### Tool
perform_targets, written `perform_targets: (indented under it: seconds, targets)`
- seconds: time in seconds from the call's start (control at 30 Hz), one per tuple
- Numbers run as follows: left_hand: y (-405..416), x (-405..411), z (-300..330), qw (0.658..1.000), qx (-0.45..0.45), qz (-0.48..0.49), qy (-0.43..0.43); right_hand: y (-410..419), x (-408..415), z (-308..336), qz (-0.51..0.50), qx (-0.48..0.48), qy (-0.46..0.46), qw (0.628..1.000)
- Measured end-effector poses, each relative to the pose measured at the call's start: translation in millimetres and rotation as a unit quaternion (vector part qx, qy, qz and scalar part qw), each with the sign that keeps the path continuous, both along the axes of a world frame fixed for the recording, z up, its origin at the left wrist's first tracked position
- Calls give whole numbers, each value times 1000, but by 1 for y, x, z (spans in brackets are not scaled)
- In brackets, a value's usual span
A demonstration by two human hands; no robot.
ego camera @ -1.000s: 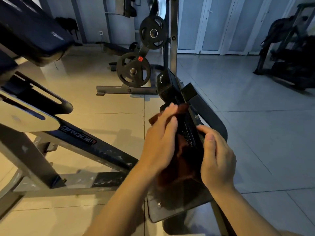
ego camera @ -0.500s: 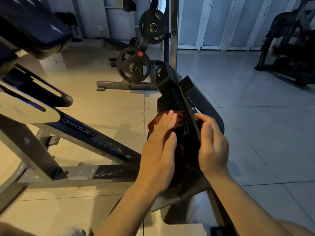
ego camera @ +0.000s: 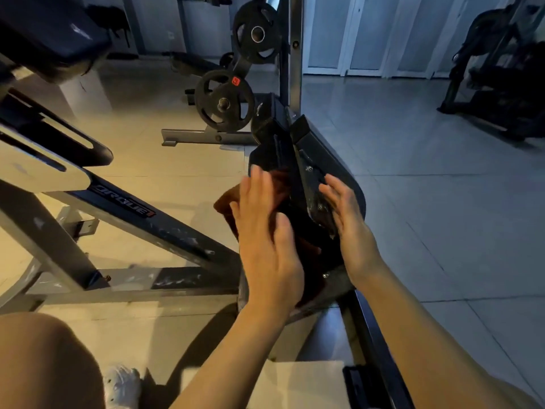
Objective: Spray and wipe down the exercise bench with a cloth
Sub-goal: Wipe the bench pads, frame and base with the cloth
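Note:
A black bench pad (ego camera: 274,137) stands tilted on edge in the middle, with its metal mounting bracket (ego camera: 312,184) facing me. A dark red cloth (ego camera: 227,202) lies against the pad's left side. My left hand (ego camera: 265,240) presses flat on the cloth with straight fingers, slightly blurred. On the right side of the pad, my right hand (ego camera: 348,222) rests with straight fingers against the bracket and pad edge. No spray bottle is in view.
A grey and black bench frame (ego camera: 124,202) slants across the left. A rack with weight plates (ego camera: 224,101) stands behind the pad. Dark machines (ego camera: 501,78) sit at the far right. My knee (ego camera: 44,364) and white shoe (ego camera: 122,385) are at lower left. Tiled floor surrounds.
My left hand has slid along the cloth on the pad's left side. My right hand's fingers, curled over the bracket edge before, are now straight. The view has tilted down, and my knee now shows.

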State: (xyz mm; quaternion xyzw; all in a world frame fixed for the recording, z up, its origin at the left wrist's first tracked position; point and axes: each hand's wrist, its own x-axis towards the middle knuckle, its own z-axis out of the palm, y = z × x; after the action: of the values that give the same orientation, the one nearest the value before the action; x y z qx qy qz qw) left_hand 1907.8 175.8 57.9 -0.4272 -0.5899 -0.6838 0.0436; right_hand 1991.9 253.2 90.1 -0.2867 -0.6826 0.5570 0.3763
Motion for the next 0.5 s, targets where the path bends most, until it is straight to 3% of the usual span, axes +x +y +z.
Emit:
perform_targets:
  seconds: [0.07, 0.13, 0.3, 0.5]
  targets:
    - [11, 7, -18, 987, -14, 86, 133, 5, 8, -1, 62, -12, -4, 998]
    - [21, 7, -30, 974, 13, 147, 175, 9, 9, -2, 115, 10, -9, 993]
    - [34, 19, -56, 952, 29, 215, 216, 18, 15, -10, 171, 14, -18, 985]
    - [48, 49, -81, 960, 31, 227, 162, 20, 15, -6, 200, 40, -71, 976]
